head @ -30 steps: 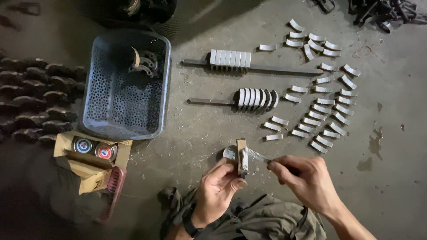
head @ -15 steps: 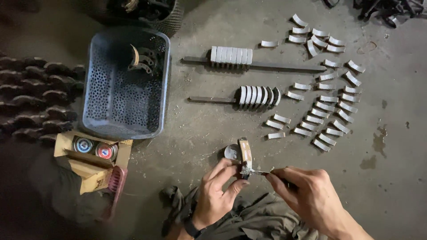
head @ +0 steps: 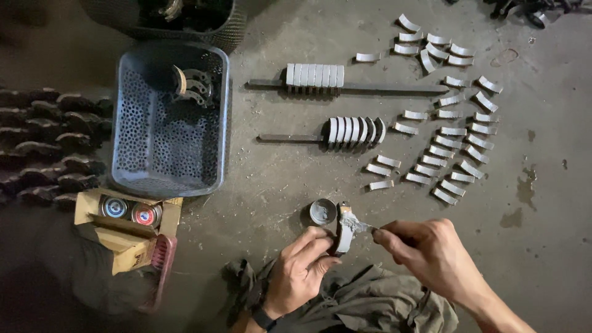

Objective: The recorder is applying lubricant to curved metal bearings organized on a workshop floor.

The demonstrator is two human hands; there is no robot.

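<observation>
My left hand (head: pixel 300 271) pinches a curved metal shoe (head: pixel 343 234) and holds it upright just above the concrete floor. My right hand (head: pixel 431 253) grips a thin brush (head: pixel 364 227) whose grey-smeared tip rests on the upper part of the shoe. A small round tin of grey paste (head: pixel 322 212) stands open on the floor right behind the shoe. Further back, two rods (head: pixel 394 90) each carry a pack of similar curved pieces.
Several loose curved pieces (head: pixel 444 151) lie in rows at the right. A grey perforated basket (head: pixel 166 154) holding a few parts stands at the left, with a cardboard box of tins (head: pixel 126 217) in front of it. Dark stacked parts (head: pixel 49 148) line the far left. A cloth (head: pixel 370 305) covers my lap.
The brush went from off the shoe's right side onto its upper face. The shoe shifted slightly lower and closer to me; my hands drew together.
</observation>
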